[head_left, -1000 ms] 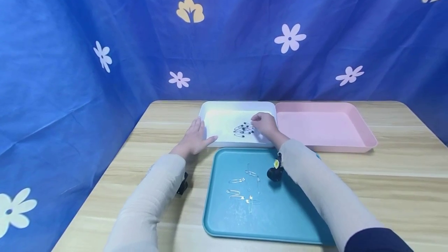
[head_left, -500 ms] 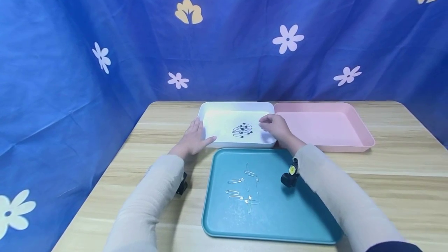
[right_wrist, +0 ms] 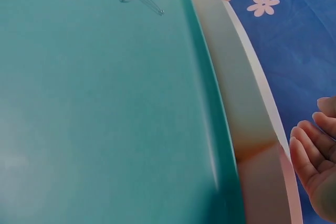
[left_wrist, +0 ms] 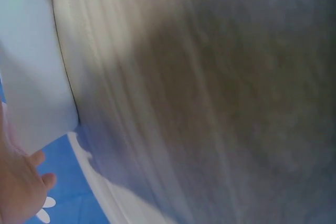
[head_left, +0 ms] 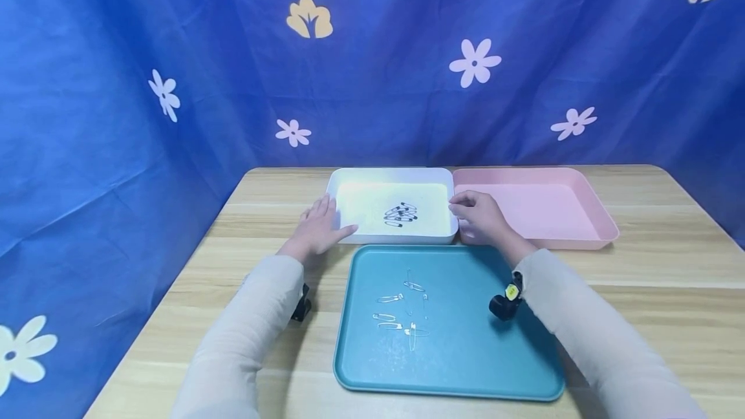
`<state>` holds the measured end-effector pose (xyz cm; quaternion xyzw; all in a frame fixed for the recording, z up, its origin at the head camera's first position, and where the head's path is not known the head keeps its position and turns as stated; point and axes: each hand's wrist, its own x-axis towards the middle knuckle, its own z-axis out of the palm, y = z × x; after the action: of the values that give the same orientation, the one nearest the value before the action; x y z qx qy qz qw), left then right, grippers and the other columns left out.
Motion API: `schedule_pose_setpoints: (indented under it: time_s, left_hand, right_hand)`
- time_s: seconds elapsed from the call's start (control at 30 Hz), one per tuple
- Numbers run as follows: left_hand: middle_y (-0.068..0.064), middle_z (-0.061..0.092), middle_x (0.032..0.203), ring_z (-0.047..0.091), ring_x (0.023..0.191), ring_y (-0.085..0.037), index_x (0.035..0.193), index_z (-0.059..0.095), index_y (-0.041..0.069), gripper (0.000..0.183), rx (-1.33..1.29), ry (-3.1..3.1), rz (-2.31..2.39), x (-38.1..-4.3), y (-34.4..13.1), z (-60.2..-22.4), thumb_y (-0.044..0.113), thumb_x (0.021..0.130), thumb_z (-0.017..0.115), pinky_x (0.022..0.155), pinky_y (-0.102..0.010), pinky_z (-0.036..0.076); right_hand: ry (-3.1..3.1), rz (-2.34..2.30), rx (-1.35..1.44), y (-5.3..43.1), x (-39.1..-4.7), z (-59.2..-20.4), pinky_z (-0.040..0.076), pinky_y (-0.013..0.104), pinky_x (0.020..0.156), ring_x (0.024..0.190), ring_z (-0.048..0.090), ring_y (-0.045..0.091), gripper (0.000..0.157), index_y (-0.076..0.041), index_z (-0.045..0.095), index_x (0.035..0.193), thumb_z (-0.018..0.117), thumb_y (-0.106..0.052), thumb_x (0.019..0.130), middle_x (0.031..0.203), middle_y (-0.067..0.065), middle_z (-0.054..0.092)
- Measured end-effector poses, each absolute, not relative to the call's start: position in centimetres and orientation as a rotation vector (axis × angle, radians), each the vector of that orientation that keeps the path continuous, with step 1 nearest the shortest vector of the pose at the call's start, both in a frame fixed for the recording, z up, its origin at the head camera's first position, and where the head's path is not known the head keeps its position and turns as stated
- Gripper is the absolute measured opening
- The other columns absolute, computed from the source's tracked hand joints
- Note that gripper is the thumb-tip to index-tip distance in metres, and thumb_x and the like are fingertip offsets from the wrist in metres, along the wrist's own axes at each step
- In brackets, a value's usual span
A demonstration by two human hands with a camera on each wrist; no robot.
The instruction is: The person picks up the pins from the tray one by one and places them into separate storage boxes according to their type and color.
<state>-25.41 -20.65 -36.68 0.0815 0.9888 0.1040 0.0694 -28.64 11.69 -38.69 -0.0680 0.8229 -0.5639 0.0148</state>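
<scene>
My left hand (head_left: 314,230) rests at the left side of the white tray (head_left: 396,239), fingers straight along its rim and thumb stretched over the near corner. Inside that tray lies a small heap of black-and-silver safety pins (head_left: 400,213). My right hand (head_left: 482,217) hovers where the white and pink trays meet, to the right of the heap. In the right wrist view, its fingers (right_wrist: 313,148) curl loosely with nothing visible between them. Several silver safety pins (head_left: 413,335) are scattered over the left half of the teal tray (head_left: 477,354); a few show in the right wrist view.
The pink tray (head_left: 529,212) stands right of the white one, and the teal tray lies in front of both. All are on a wood-grain table (head_left: 658,264). A blue curtain (head_left: 372,83) with printed flowers hangs behind and to the left.
My right hand has drawn away from the black safety pins, moving right to the edge between the white and pink trays. The left hand stays at the white tray's side.
</scene>
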Motion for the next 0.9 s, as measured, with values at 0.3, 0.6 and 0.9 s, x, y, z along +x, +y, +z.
schedule_pose_setpoints:
  time_s: [0.3,0.6,0.9]
  left_hand:
    - [-0.02,-0.002,0.141,0.001,0.127,-0.036,0.137,0.008,-0.002,0.083,0.293,3.022,0.398,-24.9,-20.1,-36.2,0.051,0.084,0.042,0.1,-0.05,0.003]
    - [-0.02,0.011,0.14,0.013,0.126,-0.035,0.133,0.025,-0.002,0.068,0.447,3.097,0.536,-23.6,-19.0,-35.7,0.038,0.085,0.05,0.1,-0.049,0.01]
    - [-0.02,0.04,0.126,0.034,0.116,-0.033,0.123,0.042,-0.003,0.051,0.648,3.126,0.715,-21.8,-17.9,-35.0,0.025,0.083,0.056,0.097,-0.045,0.024]
  right_hand:
    - [2.64,-1.67,-0.223,14.6,-26.2,-36.4,0.045,0.039,0.077,0.089,0.054,0.03,0.027,0.005,0.057,0.102,0.056,-0.015,0.083,0.104,0.019,0.056]
    - [2.8,-1.562,-0.258,18.2,-25.1,-37.1,0.041,0.04,0.081,0.098,0.05,0.031,0.032,0.004,0.057,0.104,0.055,-0.022,0.085,0.104,0.02,0.056]
    - [2.902,-1.456,-0.292,22.2,-24.6,-37.9,0.038,0.039,0.081,0.093,0.05,0.03,0.039,0.007,0.053,0.109,0.051,-0.025,0.087,0.105,0.023,0.055]
